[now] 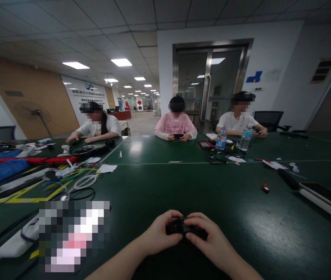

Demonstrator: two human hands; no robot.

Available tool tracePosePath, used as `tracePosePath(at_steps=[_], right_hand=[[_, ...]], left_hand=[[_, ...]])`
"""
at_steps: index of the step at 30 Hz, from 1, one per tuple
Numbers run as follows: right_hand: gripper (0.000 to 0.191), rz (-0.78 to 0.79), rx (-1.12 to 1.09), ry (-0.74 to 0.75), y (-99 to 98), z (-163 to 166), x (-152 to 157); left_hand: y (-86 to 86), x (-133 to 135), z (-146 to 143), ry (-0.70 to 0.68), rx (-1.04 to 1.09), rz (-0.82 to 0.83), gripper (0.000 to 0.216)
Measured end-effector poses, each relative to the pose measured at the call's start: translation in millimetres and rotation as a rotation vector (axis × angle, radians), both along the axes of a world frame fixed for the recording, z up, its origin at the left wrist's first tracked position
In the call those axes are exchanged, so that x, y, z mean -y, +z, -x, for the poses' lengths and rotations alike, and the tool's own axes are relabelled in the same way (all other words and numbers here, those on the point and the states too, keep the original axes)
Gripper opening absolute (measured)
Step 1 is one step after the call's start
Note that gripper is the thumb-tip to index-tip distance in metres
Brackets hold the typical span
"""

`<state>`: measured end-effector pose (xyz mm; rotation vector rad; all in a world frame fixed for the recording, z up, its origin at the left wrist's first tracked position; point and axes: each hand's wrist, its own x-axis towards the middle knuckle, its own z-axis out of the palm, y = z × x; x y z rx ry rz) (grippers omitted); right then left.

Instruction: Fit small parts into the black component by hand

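Low over the near part of the green table, a small dark object is held between my two hands. Its kind I cannot make out; it looks black and glossy. My left hand grips its left end, thumb in front and fingers behind. Around the right end, my right hand closes in the same way, and the fingertips of both hands nearly meet at the middle. The fingers cover much of the object.
Cables, a blue tray and a white power strip lie on the left. Water bottles stand farther back. A small red-and-black item and a flat dark-topped device lie to the right. Three people sit across the table.
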<state>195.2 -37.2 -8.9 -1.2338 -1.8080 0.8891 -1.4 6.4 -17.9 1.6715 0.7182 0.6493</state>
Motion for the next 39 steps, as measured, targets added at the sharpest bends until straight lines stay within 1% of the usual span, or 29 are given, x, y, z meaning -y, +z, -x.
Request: tracePosePath(at_steps=[8,13,20,28,32,36,39], right_hand=[[0.026,-0.010,0.003,0.001,-1.9,-0.5,-1.0],[0.020,-0.023,0.005,0.014,-2.4,-1.7,-1.3],[0.021,-0.002,-0.001,0.017,-1.2,-0.2,-1.3],[0.023,0.043,0.015,0.001,0.3,2.4,-0.3],[0.022,0.034,0.008,-0.001,-0.4,2.3,-0.7],[0.023,0.021,0.004,0.001,-3.5,1.2,-2.3],[0.023,0.016,0.007,0.001,-5.7,0.2,-3.0]], left_hand=[[-0.1,0.0,1.0,-0.020,0.010,-0.003,0.046],[-3.0,-1.3,-0.9,-0.006,0.017,-0.018,0.043],[-0.8,-0.3,-0.4,-0.003,-0.006,-0.012,0.042],[-1.6,-0.7,0.0,-0.014,0.021,-0.054,0.042],[0.6,-0.1,-0.2,-0.004,0.011,-0.076,0.041],[5.3,1.1,-1.3,-0.004,-0.006,-0.052,0.042],[5.6,1.3,-1.6,0.008,-0.029,-0.052,0.043]])
